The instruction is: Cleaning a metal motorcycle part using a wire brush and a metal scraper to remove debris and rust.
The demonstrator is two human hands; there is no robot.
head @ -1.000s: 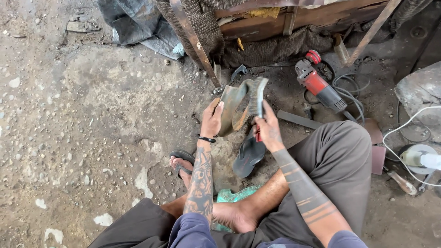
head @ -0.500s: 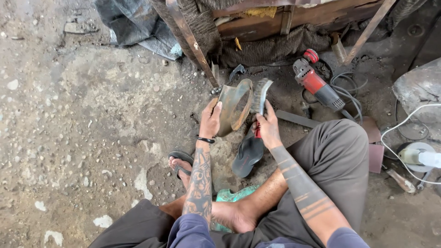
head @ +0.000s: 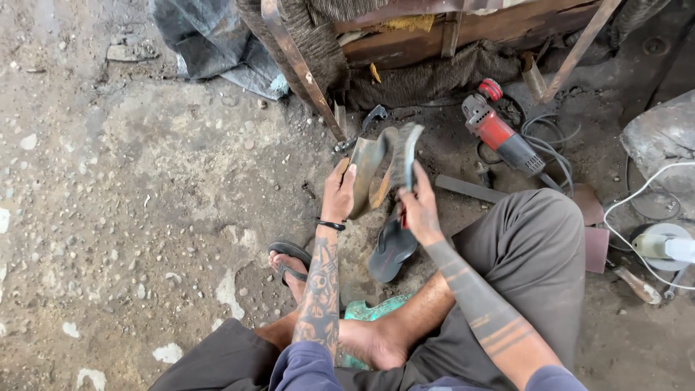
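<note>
We see a curved, rusty metal piece [head: 369, 170] held upright above the dirt floor [head: 145, 203], our left hand [head: 339, 194] clamped around its lower edge. Our right hand [head: 418, 206] has its fingers closed on a wire brush [head: 407, 156] that rests against the metal's right side. A dark sandal [head: 391, 250] lies just below, and a red angle grinder [head: 499, 134] sits off to the right.

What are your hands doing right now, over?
Left hand grips curved metal piece. Right hand holds wire brush against it. Sandal lies below, red grinder to the side.
</note>
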